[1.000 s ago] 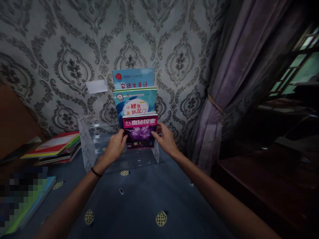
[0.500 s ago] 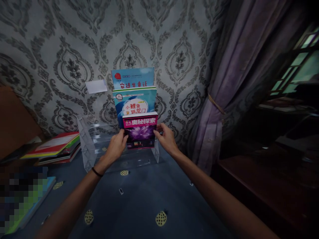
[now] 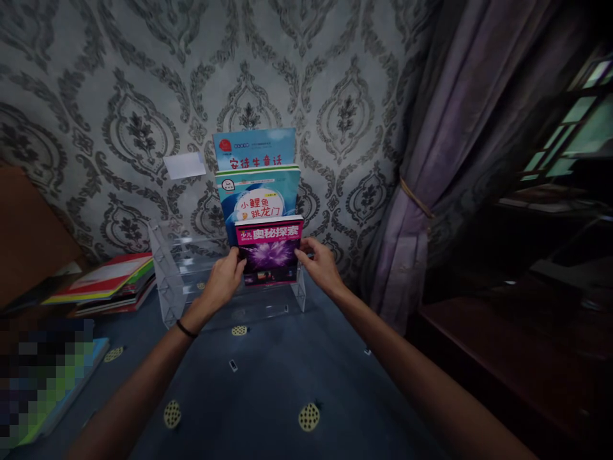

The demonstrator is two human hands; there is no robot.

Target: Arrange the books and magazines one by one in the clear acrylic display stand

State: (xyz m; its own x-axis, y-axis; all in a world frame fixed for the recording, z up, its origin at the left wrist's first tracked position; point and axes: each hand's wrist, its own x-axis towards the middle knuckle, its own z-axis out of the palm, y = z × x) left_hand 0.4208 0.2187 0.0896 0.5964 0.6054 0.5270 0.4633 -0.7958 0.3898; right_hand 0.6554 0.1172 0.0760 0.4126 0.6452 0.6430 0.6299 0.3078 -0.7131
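Note:
A magenta and purple book (image 3: 269, 255) stands leaning back at the front of a clear stepped rack (image 3: 167, 281). My left hand (image 3: 225, 276) pinches its left edge, thumb on the cover. On the other side, my right hand (image 3: 320, 263) grips the right edge with thumb and fingers. Behind it rises a teal book (image 3: 227, 207) with a white oval on its cover, partly covered by the magenta one. A light blue book (image 3: 258, 145) with red lettering stands tallest at the back; its lower part is hidden.
Red, yellow and green books or folders (image 3: 112, 281) lie stacked left of the rack. At the lower left is a partly pixelated stack (image 3: 71, 390). The table (image 3: 249, 409) has a dark blue pineapple-print cover. A tied purple curtain (image 3: 407, 211) hangs at right, before a patterned wall (image 3: 345, 57).
Both hands keep their hold on the magenta book, which stays in nearly the same place on the rack. The view has shifted very slightly.

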